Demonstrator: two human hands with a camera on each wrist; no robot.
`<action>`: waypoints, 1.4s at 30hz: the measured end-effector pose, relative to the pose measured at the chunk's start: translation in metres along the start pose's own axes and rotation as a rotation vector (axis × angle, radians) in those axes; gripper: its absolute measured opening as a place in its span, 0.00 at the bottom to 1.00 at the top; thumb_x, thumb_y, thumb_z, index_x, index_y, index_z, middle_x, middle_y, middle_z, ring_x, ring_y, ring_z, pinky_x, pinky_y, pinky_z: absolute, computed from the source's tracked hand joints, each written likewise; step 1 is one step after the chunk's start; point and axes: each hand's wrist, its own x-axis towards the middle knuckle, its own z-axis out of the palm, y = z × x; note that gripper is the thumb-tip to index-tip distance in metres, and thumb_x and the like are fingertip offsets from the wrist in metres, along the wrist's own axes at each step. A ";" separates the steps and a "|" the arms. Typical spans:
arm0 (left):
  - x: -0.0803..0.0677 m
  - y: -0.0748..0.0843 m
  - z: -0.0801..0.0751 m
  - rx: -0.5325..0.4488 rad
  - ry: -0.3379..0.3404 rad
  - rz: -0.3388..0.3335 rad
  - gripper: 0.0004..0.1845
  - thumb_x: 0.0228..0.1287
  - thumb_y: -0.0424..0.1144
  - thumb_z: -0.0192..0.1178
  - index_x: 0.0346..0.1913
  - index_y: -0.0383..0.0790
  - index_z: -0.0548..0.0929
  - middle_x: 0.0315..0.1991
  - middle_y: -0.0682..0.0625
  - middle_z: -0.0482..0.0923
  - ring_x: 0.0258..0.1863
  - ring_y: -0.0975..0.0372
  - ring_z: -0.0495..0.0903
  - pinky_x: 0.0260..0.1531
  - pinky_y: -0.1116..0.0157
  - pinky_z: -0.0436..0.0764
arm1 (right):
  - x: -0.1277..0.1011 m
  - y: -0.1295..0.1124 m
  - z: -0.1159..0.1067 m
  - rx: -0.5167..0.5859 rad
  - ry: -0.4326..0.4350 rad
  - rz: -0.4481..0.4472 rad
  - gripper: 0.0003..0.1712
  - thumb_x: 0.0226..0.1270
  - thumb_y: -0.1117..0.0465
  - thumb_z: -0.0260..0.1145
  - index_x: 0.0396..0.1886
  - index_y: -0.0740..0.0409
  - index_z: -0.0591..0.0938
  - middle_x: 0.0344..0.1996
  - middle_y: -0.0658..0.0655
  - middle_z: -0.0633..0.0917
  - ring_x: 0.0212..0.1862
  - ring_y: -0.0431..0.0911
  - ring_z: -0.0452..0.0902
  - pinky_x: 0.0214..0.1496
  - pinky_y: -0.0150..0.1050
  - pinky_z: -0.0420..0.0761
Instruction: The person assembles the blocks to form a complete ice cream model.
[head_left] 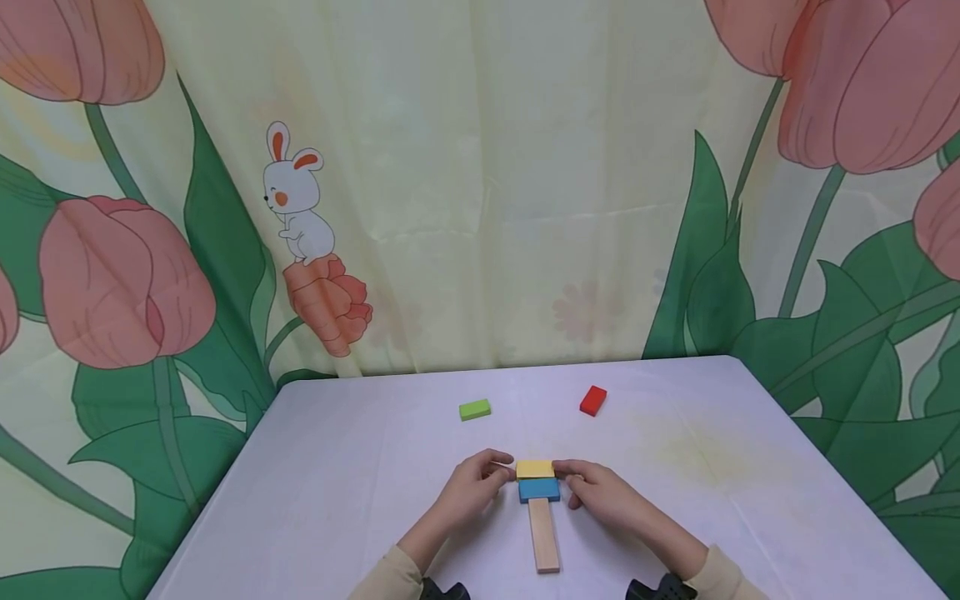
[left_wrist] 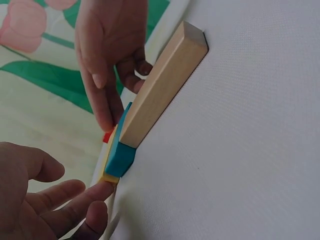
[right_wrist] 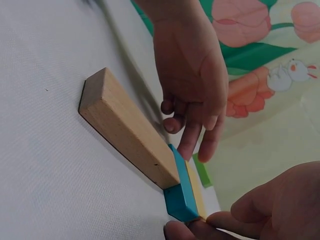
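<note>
A yellow block (head_left: pixel 535 469) lies on the table directly beyond a blue block (head_left: pixel 539 490), long sides together. A long plain wooden block (head_left: pixel 543 536) runs from the blue block's near side towards me. My left hand (head_left: pixel 472 490) touches the yellow block's left end with its fingertips. At the opposite end, my right hand (head_left: pixel 606 493) has extended fingertips against the yellow block. In the left wrist view, the left fingers (left_wrist: pixel 75 205) are loosely extended, not curled round the block. The right wrist view shows the blue block (right_wrist: pixel 180 197) pressed flush against the wooden block (right_wrist: pixel 130 130).
A green block (head_left: pixel 475 409) lies farther back on the white-covered table (head_left: pixel 360 467), left of centre. A red block (head_left: pixel 593 401) lies back and to the right. Behind the table hangs a curtain (head_left: pixel 480 208) printed with tulips and a rabbit.
</note>
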 end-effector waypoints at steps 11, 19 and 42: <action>-0.007 0.006 -0.002 0.006 -0.015 0.000 0.14 0.72 0.41 0.59 0.56 0.42 0.84 0.45 0.53 0.88 0.40 0.61 0.80 0.37 0.62 0.79 | 0.000 0.001 0.000 -0.008 0.002 -0.002 0.23 0.78 0.64 0.54 0.68 0.63 0.78 0.51 0.55 0.84 0.34 0.46 0.76 0.40 0.40 0.77; -0.010 0.011 -0.002 0.052 -0.016 0.003 0.13 0.72 0.42 0.60 0.54 0.43 0.85 0.44 0.53 0.88 0.36 0.62 0.79 0.33 0.63 0.77 | 0.000 0.002 0.000 -0.012 0.006 -0.007 0.23 0.78 0.65 0.54 0.68 0.63 0.79 0.52 0.55 0.85 0.34 0.45 0.76 0.40 0.40 0.77; -0.016 0.026 0.007 0.738 -0.264 0.416 0.22 0.61 0.61 0.71 0.56 0.60 0.84 0.68 0.59 0.75 0.68 0.65 0.72 0.60 0.57 0.71 | 0.000 0.006 -0.005 -0.010 -0.011 -0.012 0.22 0.77 0.64 0.55 0.66 0.61 0.80 0.52 0.54 0.86 0.34 0.46 0.77 0.40 0.40 0.75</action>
